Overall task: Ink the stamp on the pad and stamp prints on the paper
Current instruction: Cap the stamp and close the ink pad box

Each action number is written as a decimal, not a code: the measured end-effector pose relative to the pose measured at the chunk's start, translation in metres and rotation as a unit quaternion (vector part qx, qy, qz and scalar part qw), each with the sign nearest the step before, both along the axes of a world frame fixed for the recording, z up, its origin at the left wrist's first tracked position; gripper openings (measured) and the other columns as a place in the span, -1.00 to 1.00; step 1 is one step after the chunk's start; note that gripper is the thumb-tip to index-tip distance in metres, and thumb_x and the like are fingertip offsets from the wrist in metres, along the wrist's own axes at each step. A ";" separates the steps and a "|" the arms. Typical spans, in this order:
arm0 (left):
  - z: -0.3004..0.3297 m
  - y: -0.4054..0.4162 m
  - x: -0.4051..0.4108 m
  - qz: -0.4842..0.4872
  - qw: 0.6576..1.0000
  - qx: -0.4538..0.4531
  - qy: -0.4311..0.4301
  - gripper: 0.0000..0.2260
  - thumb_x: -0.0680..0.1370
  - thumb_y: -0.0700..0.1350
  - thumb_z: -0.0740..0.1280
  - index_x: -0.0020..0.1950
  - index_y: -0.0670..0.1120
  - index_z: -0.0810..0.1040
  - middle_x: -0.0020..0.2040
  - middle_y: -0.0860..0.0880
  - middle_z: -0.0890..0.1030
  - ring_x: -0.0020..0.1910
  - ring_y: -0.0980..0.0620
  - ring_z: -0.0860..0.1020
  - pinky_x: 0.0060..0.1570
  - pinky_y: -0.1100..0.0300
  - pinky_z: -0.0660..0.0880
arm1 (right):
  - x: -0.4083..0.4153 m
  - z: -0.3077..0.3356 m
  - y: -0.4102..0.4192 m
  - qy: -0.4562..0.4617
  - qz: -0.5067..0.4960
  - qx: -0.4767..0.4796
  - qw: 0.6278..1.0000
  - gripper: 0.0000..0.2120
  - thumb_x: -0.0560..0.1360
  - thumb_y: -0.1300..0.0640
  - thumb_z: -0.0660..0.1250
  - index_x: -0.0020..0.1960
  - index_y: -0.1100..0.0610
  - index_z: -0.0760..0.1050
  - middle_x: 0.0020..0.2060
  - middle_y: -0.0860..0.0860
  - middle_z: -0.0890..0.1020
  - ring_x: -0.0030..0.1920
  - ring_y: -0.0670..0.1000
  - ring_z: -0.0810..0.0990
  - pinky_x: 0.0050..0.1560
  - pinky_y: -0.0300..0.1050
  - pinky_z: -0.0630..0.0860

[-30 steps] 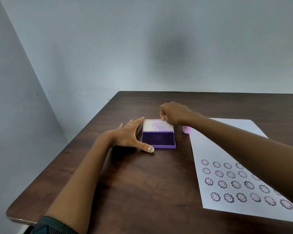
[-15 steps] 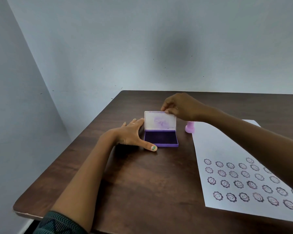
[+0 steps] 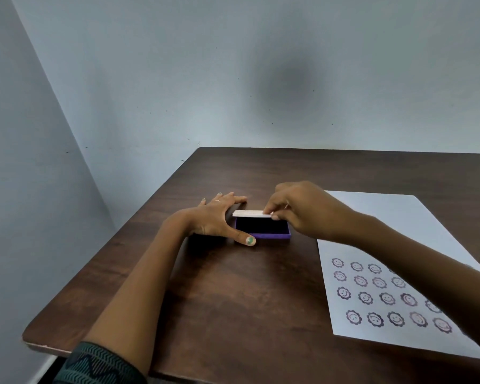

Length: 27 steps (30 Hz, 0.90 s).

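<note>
Ink pad lid partly raised, both hands on it.
Right hand (image 3: pixel 305 210) pinches white lid (image 3: pixel 252 213) above purple ink pad (image 3: pixel 262 230), mid-table (image 3: pixel 233 300); left hand (image 3: pixel 219 220) flat, fingers spread, bracing pad's left side. Stamped paper (image 3: pixel 377 236) along right edge.

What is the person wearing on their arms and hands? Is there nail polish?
Yes. The left hand has green-painted nails, clearest on the thumb, and a thin ring on one of its fingers. A dark green patterned sleeve covers the upper left arm. The right hand and forearm show nothing worn.
</note>
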<state>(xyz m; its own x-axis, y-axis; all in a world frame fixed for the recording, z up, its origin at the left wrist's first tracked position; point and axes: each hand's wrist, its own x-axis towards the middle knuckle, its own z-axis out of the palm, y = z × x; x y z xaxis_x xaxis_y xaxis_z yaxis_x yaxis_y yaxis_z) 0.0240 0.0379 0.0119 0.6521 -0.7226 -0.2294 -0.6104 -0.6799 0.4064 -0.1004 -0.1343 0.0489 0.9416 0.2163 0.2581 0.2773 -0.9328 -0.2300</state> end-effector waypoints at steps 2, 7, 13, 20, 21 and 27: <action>0.000 0.001 0.000 -0.002 1.000 0.002 0.009 -0.06 0.25 0.32 0.44 0.50 0.20 0.03 0.57 0.03 -0.08 0.53 0.01 -0.22 0.46 -0.14 -0.29 | -0.005 -0.006 0.003 -0.011 -0.007 -0.025 1.000 -0.81 0.49 0.19 0.27 0.06 0.11 0.58 -0.07 0.03 0.58 -0.08 0.02 0.53 -0.10 -0.11 0.44; 0.006 0.007 -0.001 -0.009 0.999 -0.030 0.044 -0.17 0.23 0.22 0.50 0.42 0.23 0.20 0.53 0.09 0.09 0.53 0.04 -0.11 0.49 -0.05 -0.15 | -0.011 -0.017 0.008 -0.031 -0.006 -0.070 0.997 -0.77 0.53 0.19 0.22 0.15 0.10 0.53 -0.01 0.04 0.56 -0.07 -0.02 0.47 -0.33 -0.37 0.23; 0.003 0.008 0.004 0.018 0.996 -0.053 0.063 -0.28 0.05 0.32 0.53 0.16 0.41 0.35 0.44 0.08 0.21 0.44 -0.01 0.16 0.44 -0.03 0.14 | -0.014 -0.026 0.008 -0.043 -0.007 -0.070 0.997 -0.77 0.53 0.18 0.21 0.15 0.12 0.54 0.03 0.05 0.58 0.04 0.01 0.48 -0.18 -0.25 0.29; 0.011 0.009 -0.002 0.006 0.992 -0.090 0.093 -0.42 0.27 0.11 0.55 0.23 0.22 0.43 0.39 0.06 0.30 0.28 0.09 0.32 0.15 0.26 0.29 | -0.011 -0.025 0.008 -0.038 -0.013 -0.052 0.998 -0.77 0.53 0.15 0.23 0.15 0.10 0.54 0.05 0.04 0.57 0.05 0.00 0.48 -0.22 -0.29 0.25; 0.011 0.009 -0.003 0.008 0.991 -0.094 0.093 -0.44 0.29 0.09 0.55 0.23 0.21 0.44 0.39 0.07 0.31 0.28 0.09 0.32 0.16 0.24 0.28 | -0.010 -0.024 0.007 -0.030 -0.014 -0.045 0.998 -0.76 0.52 0.13 0.24 0.16 0.09 0.53 0.07 0.04 0.56 0.07 0.00 0.47 -0.15 -0.28 0.27; 0.013 0.008 -0.004 0.011 0.991 -0.096 0.097 -0.45 0.31 0.05 0.54 0.25 0.18 0.44 0.34 0.11 0.31 0.24 0.13 0.29 0.11 0.28 0.26 | 0.000 -0.012 0.001 0.036 -0.019 -0.037 0.998 -0.48 0.40 -0.05 0.38 0.32 0.05 0.37 0.26 0.02 0.46 0.24 0.01 0.38 0.20 -0.12 0.37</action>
